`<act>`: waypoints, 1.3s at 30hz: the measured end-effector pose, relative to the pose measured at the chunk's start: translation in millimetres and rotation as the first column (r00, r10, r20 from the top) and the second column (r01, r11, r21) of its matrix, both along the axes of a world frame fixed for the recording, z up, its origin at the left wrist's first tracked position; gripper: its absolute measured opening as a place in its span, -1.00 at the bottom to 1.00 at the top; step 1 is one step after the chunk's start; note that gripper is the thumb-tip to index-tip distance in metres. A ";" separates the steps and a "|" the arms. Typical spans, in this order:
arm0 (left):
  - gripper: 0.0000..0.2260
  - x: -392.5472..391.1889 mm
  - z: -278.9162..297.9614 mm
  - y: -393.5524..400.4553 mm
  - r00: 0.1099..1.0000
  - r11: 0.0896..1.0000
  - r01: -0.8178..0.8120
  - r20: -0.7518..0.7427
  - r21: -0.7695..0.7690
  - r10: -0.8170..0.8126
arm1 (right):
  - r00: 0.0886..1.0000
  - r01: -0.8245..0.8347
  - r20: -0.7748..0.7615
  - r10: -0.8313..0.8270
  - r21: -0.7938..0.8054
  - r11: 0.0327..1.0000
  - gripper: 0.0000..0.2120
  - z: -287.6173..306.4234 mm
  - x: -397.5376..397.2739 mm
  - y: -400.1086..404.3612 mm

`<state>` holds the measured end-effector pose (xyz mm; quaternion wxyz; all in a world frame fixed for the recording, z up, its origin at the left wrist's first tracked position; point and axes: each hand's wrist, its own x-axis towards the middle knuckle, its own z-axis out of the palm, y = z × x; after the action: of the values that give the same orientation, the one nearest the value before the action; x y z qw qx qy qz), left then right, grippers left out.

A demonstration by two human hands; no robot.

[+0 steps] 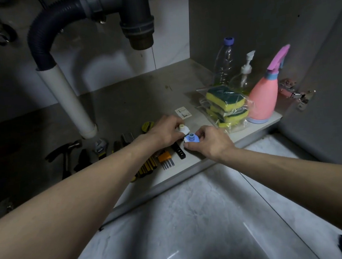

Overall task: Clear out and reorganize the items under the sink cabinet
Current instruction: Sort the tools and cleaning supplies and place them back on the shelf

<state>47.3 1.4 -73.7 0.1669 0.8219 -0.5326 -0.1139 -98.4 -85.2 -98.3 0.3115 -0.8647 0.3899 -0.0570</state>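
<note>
White and blue plastic fittings sit in a person's two hands, low over the grey cabinet floor (137, 95) near its front edge. The left hand (164, 133) curls its fingers round a small white plastic pipe fitting (183, 128), whose short open stub points up and slightly left. The right hand (208, 144) pinches a round blue plastic cap (190, 138) — its short neck points straight up. The two pieces touch. Left of the hands lies a row of tools, handles toward the viewer: a hammer (66, 154), yellow-and-black screwdrivers (146, 166). Right, bagged yellow-green sponges (225, 103) lean beside an upright pink spray bottle (264, 97).
</note>
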 end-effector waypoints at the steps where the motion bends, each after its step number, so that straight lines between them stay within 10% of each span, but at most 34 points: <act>1: -0.95 -0.6 0.6 -0.2 1.000 1.000 -0.003 0.006 0.001 0.003 | 1.000 0.000 -0.002 0.000 0.003 1.000 -0.56 0.1 -0.1 -0.1; 8: -0.85 -7.7 7.5 -0.1 0.998 0.996 -0.057 -0.009 0.071 0.057 | 1.000 -0.002 0.011 0.002 -0.014 1.000 -0.49 8.7 -14.4 0.1; 15: -0.71 -90.9 3.8 -0.9 0.989 0.921 0.145 0.056 -0.361 -0.133 | 0.997 0.065 -0.050 -0.062 0.080 0.995 -0.64 -6.7 -137.1 -5.1; 25: -0.85 -303.2 -83.3 -40.0 0.874 0.843 0.475 -0.241 0.251 -0.421 | 0.841 0.486 -0.333 -0.425 0.124 0.865 -0.72 -64.9 -361.4 -10.4; 39: -0.62 -407.6 -137.5 -86.8 0.928 0.883 0.372 -0.155 0.287 -0.340 | 0.690 0.455 -0.600 -0.405 -0.077 0.887 -0.49 -87.4 -437.5 5.0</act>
<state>-360.3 -85.4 -211.1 0.0379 0.7192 -0.6406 -0.2663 -535.9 -80.2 -185.8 0.1830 -0.7087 0.6614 0.1638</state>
